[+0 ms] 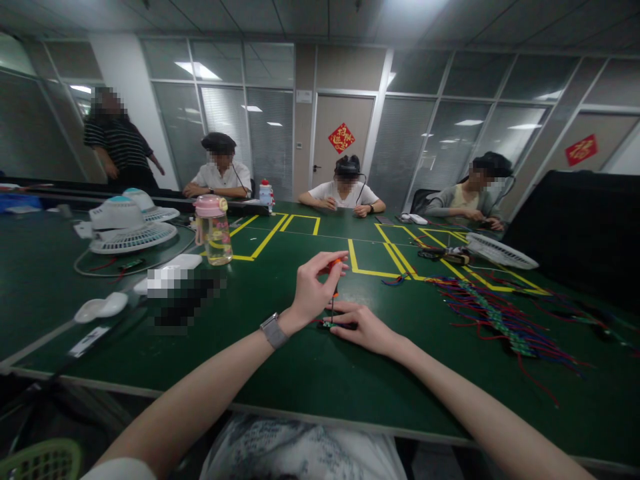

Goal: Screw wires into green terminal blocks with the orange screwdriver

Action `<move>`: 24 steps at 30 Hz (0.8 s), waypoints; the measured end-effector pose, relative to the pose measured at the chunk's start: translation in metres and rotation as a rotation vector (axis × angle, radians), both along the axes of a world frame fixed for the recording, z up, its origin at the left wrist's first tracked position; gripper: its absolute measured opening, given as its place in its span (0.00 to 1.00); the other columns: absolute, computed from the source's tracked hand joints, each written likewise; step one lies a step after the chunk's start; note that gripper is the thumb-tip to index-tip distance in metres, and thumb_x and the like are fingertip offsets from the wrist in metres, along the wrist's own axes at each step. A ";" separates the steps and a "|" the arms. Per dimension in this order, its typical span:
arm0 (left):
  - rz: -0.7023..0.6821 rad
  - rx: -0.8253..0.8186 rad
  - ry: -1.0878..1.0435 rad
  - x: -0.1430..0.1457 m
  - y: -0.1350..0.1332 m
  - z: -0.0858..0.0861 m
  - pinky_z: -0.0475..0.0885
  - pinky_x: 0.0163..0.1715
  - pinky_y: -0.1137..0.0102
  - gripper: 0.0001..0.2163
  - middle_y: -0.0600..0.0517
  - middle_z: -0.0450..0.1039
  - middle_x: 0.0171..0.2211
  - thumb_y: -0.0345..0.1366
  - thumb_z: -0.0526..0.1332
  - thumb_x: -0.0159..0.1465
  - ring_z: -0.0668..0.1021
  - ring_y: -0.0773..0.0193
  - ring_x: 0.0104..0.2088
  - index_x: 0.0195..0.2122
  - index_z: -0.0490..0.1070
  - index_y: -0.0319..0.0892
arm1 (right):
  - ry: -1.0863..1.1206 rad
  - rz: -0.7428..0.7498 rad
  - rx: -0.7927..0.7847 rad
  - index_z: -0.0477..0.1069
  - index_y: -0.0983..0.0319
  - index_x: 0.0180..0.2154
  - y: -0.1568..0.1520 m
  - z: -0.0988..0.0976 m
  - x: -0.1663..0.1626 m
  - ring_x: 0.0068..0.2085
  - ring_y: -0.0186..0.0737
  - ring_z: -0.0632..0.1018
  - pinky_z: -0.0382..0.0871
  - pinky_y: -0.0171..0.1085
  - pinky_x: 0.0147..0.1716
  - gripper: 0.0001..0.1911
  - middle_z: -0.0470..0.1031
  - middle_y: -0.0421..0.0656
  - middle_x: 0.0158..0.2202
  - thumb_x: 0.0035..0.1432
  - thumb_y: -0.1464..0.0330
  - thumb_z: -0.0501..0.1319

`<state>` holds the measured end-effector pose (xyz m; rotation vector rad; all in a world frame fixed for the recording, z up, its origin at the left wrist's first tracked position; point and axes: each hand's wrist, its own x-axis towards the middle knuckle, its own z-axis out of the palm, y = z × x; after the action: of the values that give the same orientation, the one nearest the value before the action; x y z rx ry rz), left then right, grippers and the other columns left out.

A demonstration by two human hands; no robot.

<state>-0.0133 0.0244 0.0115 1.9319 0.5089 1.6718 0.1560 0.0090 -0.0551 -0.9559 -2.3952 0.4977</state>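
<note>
My left hand (316, 283), with a grey watch on its wrist, grips the orange and black handle of a screwdriver (334, 293) from above. The screwdriver stands upright, its thin shaft pointing down at a small green circuit board (327, 325) on the table. My right hand (363, 327) lies low at the board's right side, fingers closed about its edge and the dark part beside it. A bit of red wire sticks out on the board's left. The screw under the tip, if any, is too small to make out.
A row of green circuit boards with red and blue wires (493, 313) lies to the right. A pink-lidded bottle (214, 233), white fan parts (133, 227) and a white cover (170, 273) stand left. Yellow tape (270, 237) marks the green table (280, 387). Several people sit or stand beyond.
</note>
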 end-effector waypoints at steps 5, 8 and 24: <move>0.134 0.058 0.025 -0.001 0.000 -0.002 0.76 0.31 0.73 0.06 0.50 0.71 0.36 0.35 0.62 0.64 0.76 0.66 0.34 0.40 0.77 0.42 | 0.000 -0.009 0.014 0.77 0.57 0.50 0.000 -0.001 0.000 0.59 0.51 0.71 0.63 0.50 0.59 0.15 0.72 0.49 0.58 0.62 0.63 0.61; 0.189 0.086 0.046 -0.001 0.000 -0.002 0.73 0.30 0.74 0.05 0.52 0.68 0.33 0.37 0.63 0.63 0.73 0.67 0.33 0.35 0.77 0.43 | 0.005 -0.015 0.014 0.78 0.57 0.49 -0.001 0.000 -0.001 0.58 0.51 0.72 0.64 0.50 0.59 0.15 0.73 0.49 0.57 0.62 0.62 0.61; 0.057 0.000 0.014 0.001 -0.004 -0.003 0.77 0.39 0.66 0.10 0.48 0.77 0.41 0.35 0.58 0.67 0.81 0.61 0.37 0.47 0.74 0.42 | -0.042 -0.010 0.020 0.78 0.60 0.50 -0.004 0.005 -0.002 0.58 0.52 0.72 0.65 0.47 0.58 0.16 0.71 0.52 0.58 0.62 0.66 0.61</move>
<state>-0.0123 0.0203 0.0086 1.9471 0.5739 1.6945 0.1540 0.0053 -0.0498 -0.9783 -2.4266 0.4537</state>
